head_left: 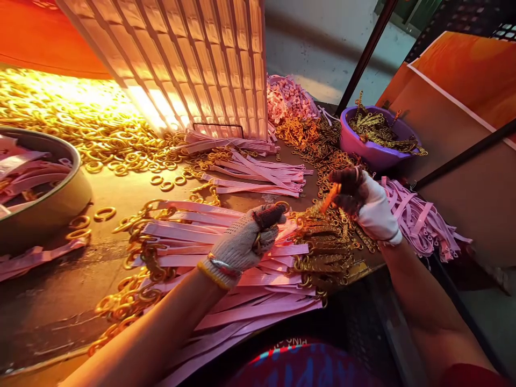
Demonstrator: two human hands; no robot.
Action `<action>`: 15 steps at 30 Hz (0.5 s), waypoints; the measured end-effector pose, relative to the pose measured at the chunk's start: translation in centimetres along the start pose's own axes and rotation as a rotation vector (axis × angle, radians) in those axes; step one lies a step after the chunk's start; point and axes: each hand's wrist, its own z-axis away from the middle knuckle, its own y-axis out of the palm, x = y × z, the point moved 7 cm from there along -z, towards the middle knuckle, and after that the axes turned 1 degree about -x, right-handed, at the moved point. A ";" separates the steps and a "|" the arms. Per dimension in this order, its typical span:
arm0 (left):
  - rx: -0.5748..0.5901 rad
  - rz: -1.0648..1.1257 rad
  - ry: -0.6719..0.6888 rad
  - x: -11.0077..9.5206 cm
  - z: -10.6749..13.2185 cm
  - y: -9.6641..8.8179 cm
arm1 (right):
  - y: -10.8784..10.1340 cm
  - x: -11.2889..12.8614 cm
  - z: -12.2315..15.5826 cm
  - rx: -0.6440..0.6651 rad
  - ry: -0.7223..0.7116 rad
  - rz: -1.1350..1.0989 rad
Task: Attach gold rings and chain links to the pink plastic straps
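My left hand [250, 242], in a knitted glove with dark, worn fingertips, is closed with a gold ring [282, 205] at its thumb and fingertips. Beneath it spread many pink straps [193, 230], with gold rings and chain lengths at their left ends. More short gold chain pieces [322, 263] hang together at the straps' right ends. My right hand [368, 207], gloved in white with dark fingertips, pinches a short gold chain piece [330, 198]; motion blurs it. The two hands are a little apart, above the right side of the strap bundle.
A lit ribbed panel [201, 59] stands behind the work, beside heaped gold rings [80, 118]. A large bowl [76, 183] of pink straps sits left. Loose chain pieces, a purple basin [355, 142] and a strap pile [427, 220] lie right. A dark bar [467, 153] crosses there.
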 end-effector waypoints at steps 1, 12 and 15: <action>0.001 -0.001 0.006 0.0 0.0 -0.1 | -0.1 0.7 0.3 0.057 -0.054 0.075; -0.009 -0.040 -0.016 0.7 -0.7 -0.5 | 0.9 -6.6 4.5 0.405 0.388 0.258; -0.007 -0.105 -0.034 0.9 -0.4 0.1 | 1.1 -8.3 2.8 0.262 0.420 0.432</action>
